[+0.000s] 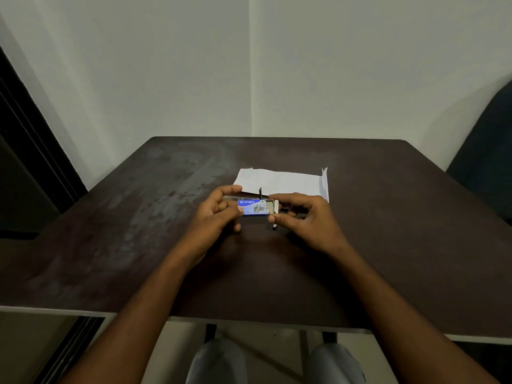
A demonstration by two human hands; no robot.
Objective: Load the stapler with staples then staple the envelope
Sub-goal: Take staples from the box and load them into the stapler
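A small blue and white staple box (252, 207) is held level above the dark table, between both hands. My left hand (219, 214) grips its left end. My right hand (300, 217) pinches its right end, where the inner tray (273, 207) sticks out a little. A white envelope (285, 182) lies flat on the table just behind the hands, its flap at the right end. The dark stapler (274, 226) lies under the hands and is mostly hidden; a thin dark part (260, 190) of it stands up in front of the envelope.
The dark brown table (138, 217) reaches to pale walls at the back. A dark chair (487, 167) stands at the right. A dark door frame (25, 139) is at the left. My knees (219, 361) show below the table's near edge.
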